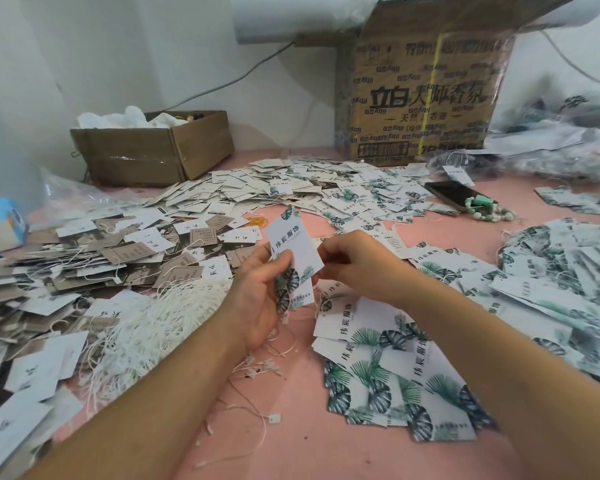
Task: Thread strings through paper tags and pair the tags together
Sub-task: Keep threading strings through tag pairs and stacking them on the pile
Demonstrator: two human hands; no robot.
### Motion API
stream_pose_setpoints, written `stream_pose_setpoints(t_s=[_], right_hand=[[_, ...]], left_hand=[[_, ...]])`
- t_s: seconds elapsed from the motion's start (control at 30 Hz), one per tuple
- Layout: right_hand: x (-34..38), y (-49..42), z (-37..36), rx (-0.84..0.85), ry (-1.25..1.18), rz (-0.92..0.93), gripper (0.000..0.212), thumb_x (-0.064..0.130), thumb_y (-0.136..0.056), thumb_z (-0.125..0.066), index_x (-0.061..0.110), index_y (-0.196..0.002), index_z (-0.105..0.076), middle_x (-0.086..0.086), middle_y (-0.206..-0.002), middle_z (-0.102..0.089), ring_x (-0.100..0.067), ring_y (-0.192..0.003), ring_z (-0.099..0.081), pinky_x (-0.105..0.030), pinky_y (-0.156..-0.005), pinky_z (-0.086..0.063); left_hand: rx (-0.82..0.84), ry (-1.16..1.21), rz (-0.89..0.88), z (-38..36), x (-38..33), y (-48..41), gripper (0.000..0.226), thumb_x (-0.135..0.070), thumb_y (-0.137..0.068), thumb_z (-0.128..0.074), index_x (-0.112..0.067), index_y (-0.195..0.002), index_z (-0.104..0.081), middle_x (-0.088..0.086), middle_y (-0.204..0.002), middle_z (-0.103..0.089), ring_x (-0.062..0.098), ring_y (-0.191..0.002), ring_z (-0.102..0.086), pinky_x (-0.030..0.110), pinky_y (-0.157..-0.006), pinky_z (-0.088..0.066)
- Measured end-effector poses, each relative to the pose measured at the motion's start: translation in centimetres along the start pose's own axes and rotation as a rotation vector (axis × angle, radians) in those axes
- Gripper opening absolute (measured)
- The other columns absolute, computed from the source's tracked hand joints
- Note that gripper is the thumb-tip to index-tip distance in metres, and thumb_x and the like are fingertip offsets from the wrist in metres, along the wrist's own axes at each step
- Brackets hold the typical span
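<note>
While left hand (257,299) and right hand (354,261) pinch it, tag (293,237) between grips

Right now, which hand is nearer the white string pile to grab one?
Left, probably: the white string pile lies right beside the left hand, while the right hand pinches the leaf-print tag on the far side.

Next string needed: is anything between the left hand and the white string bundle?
Nothing visible. The string bundle lies right beside the left hand, but that hand's grip is taken up with leaf-print tags.
</note>
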State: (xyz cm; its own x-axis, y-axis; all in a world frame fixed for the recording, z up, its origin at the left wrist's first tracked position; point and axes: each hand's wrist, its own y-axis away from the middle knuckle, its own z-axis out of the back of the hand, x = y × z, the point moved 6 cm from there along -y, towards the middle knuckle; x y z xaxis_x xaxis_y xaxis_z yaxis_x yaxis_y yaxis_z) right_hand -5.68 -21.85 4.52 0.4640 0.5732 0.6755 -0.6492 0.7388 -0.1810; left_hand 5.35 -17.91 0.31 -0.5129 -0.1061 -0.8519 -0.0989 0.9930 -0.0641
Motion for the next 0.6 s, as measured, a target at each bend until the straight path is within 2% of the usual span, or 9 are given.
stream_pose_setpoints(t_s=[0.1,0.2,0.3,0.4,0.5,0.6], right_hand=[[0.3,0.1,0.5,0.036,0.072,0.016,0.016,0.015,-0.085,-0.065,0.02,-0.07,-0.061,0.001,-0.066,-0.056,-0.008,-0.055,-0.041,-0.014,-0.05,-0.033],[0.4,0.3,1.7,0.023,0.121,0.011,0.029,0.015,-0.085,-0.065,0.031,-0.064,-0.052,0.013,-0.065,-0.055,-0.006,-0.063,-0.051,-0.01,-0.056,-0.038],[0.5,0.4,3.4,-0.046,0.132,0.028,0.021,0.016,-0.087,-0.061,0.027,-0.07,-0.056,0.013,-0.068,-0.057,-0.002,-0.059,-0.052,-0.006,-0.051,-0.039],[0.7,0.6,5.1,-0.167,0.04,0.052,0.009,0.013,-0.086,-0.063,0.02,-0.079,-0.064,0.015,-0.07,-0.059,0.008,-0.059,-0.053,-0.002,-0.058,-0.042],[0.9,0.8,6.4,-0.283,-0.078,0.083,0.018,0.004,-0.082,-0.065,0.022,-0.079,-0.065,0.012,-0.073,-0.063,0.005,-0.066,-0.057,-0.005,-0.067,-0.047],[0.9,1.0,6.8,-0.327,-0.181,0.096,0.025,-0.002,-0.08,-0.066,0.023,-0.076,-0.066,0.004,-0.073,-0.066,0.001,-0.063,-0.059,-0.013,-0.071,-0.051]], left_hand=[[-0.015,-0.015,-0.019,0.0,-0.1,0.0,0.04,-0.011,-0.07,-0.057,-0.007,-0.11,-0.056,0.008,-0.078,-0.073,0.018,-0.063,-0.069,0.028,-0.054,-0.056],[-0.028,-0.034,-0.038,0.1,-0.4,0.1,0.044,-0.01,-0.068,-0.059,-0.007,-0.111,-0.055,0.007,-0.082,-0.073,0.017,-0.067,-0.07,0.027,-0.055,-0.057],[-0.044,-0.064,-0.047,0.1,-0.6,0.0,0.033,-0.003,-0.075,-0.058,-0.011,-0.107,-0.056,0.006,-0.08,-0.074,0.014,-0.065,-0.07,0.026,-0.052,-0.056],[-0.095,-0.116,-0.072,0.2,-0.4,0.0,0.027,0.006,-0.087,-0.051,-0.015,-0.102,-0.056,0.003,-0.078,-0.074,0.014,-0.063,-0.07,0.027,-0.048,-0.055],[-0.11,-0.162,-0.096,0.1,-0.3,0.0,0.031,0.009,-0.089,-0.048,-0.021,-0.097,-0.054,-0.001,-0.072,-0.073,0.012,-0.062,-0.07,0.026,-0.047,-0.055],[-0.095,-0.218,-0.115,0.0,-0.3,0.0,0.035,0.009,-0.089,-0.048,-0.023,-0.1,-0.054,-0.003,-0.075,-0.074,0.011,-0.068,-0.07,0.026,-0.052,-0.056]])
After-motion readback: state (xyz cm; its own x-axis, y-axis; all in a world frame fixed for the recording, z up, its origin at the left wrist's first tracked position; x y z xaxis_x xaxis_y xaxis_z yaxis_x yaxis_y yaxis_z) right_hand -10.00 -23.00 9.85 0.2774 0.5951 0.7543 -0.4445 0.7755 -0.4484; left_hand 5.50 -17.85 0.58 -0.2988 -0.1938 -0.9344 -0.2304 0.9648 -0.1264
